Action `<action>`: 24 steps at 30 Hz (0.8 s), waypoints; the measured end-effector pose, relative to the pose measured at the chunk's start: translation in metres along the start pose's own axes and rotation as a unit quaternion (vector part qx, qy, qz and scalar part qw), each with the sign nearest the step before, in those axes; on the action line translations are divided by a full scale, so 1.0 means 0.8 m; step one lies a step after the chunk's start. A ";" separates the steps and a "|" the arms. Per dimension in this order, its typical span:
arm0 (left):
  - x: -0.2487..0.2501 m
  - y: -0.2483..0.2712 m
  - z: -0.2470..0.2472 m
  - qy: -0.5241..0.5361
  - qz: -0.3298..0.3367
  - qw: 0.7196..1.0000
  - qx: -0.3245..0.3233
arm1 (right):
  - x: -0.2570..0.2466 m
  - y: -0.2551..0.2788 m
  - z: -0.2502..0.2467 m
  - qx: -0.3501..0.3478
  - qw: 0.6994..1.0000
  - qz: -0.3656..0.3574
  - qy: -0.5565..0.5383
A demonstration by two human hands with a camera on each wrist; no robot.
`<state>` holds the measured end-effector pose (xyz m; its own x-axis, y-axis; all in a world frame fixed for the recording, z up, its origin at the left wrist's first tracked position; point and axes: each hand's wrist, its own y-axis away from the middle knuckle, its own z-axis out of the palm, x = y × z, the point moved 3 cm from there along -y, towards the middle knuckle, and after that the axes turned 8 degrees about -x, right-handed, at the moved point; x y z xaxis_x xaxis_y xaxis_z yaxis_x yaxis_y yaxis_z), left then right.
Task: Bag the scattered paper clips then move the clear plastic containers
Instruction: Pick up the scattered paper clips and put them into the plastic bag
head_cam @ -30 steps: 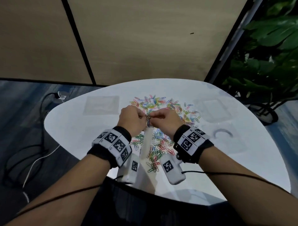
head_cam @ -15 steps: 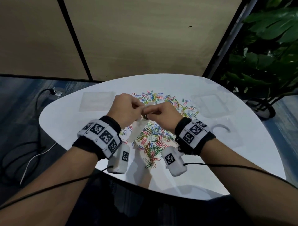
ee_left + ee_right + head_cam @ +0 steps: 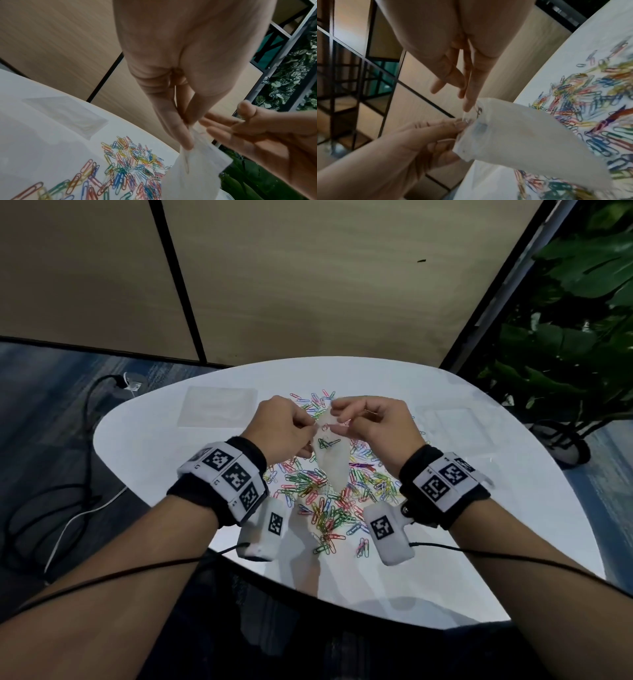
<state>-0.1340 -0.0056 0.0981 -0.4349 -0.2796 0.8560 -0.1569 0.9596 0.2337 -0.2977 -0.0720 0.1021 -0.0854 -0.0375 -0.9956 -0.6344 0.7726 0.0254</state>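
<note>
A small translucent plastic bag (image 3: 331, 467) hangs above the white table (image 3: 479, 525), held between my two hands. My left hand (image 3: 312, 429) pinches the left side of its rim; the same pinch shows in the left wrist view (image 3: 187, 136). My right hand (image 3: 337, 417) pinches the right side of the rim, thumb and finger on it (image 3: 469, 108). A few paper clips (image 3: 327, 444) lie inside the bag. Many coloured paper clips (image 3: 325, 501) are scattered on the table under the bag (image 3: 522, 135).
A flat clear plastic container (image 3: 217, 407) lies at the table's back left, also seen in the left wrist view (image 3: 68, 115). Another clear container (image 3: 452, 426) sits at the back right. A leafy plant (image 3: 565, 354) stands right of the table; cables (image 3: 68, 491) lie on the floor at the left.
Both hands have risen a little and drawn slightly apart, and the bag's mouth now gapes wider between them. The bag hangs higher over the clips.
</note>
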 end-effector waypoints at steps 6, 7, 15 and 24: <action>0.001 0.000 -0.002 -0.012 -0.006 1.000 0.007 | 0.007 0.001 0.002 -0.017 0.998 0.007 0.057; 0.001 0.001 -0.004 -0.032 -0.004 0.999 0.016 | 0.010 0.002 -0.006 0.017 0.999 0.013 0.040; 0.000 0.007 -0.025 -0.105 0.025 0.992 0.063 | 0.136 0.057 0.013 -0.246 0.775 0.241 0.529; -0.009 0.002 -0.026 -0.018 -0.038 0.998 0.041 | 0.165 0.049 0.046 -0.154 0.798 0.163 0.560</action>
<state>-0.1123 -0.0009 0.1018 -0.4511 -0.3541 0.8192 -0.2615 0.9301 0.2580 -0.3059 -0.0230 -0.0314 -0.8077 -0.5421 -0.2318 -0.5821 0.6706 0.4599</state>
